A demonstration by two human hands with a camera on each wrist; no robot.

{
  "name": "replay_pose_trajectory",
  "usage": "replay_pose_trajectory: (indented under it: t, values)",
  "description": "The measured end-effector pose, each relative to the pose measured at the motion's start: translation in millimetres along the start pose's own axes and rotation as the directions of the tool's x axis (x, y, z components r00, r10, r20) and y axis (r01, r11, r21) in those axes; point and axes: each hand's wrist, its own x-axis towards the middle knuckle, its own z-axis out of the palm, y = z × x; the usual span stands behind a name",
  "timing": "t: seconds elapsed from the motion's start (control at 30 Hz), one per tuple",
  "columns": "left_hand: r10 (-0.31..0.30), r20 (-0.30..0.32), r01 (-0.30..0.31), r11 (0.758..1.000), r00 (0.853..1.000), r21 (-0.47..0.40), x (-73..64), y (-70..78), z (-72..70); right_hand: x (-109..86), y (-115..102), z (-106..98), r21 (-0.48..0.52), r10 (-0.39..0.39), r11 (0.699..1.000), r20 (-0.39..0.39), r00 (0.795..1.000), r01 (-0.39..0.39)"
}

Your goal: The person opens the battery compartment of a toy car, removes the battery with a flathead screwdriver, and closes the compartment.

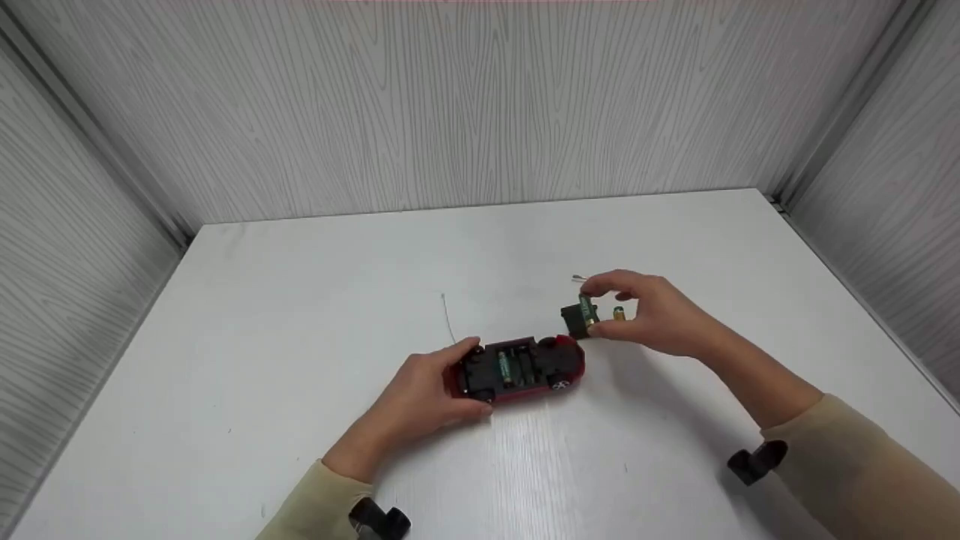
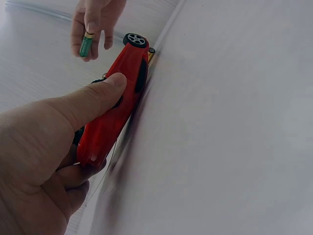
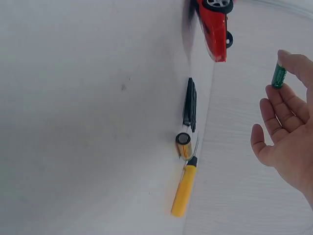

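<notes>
Fingers [image 1: 604, 285] of the right hand [image 1: 664, 315] are clamped on a green battery [image 1: 586, 308], pinching it above the tabletop [image 1: 262, 337]. The left hand [image 1: 424, 397] grips one end of a red car [image 1: 555, 360], its fingers wrapped about both sides. The car is held wheels up, its black underside facing the head camera and its far end towards the right hand; whether it touches the tabletop cannot be told. In the car's open bay sits a second battery [image 1: 505, 367]. A thin wire [image 1: 448, 319] extends from beside the left fingertips. Just beyond the car's far end, a black cover [image 3: 190, 104] lies on the tabletop, partly behind the pinched battery in the head view. A third battery [image 1: 619, 313] is near the cover, and close beside it lies a yellow-handled screwdriver [image 3: 184, 192]. Pale wood-grain panels [image 1: 450, 105] enclose the tabletop.
</notes>
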Motion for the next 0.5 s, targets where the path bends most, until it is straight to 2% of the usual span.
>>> replay_pose_trajectory:
  t: [0.2, 0.5]
  values:
    - [0.003, 0.003, -0.003, 1.000, 1.000, -0.006, 0.1, -0.7, -0.2, -10.6, 20, -15, -0.031, 0.084, 0.996, -0.034, 0.996, -0.085]
    - [-0.011, 0.009, 0.012, 1.000, 1.000, -0.018, -1.1, 0.4, -0.2, -20.4, 45, -26, -0.065, 0.153, 0.986, -0.039, 0.987, -0.155]
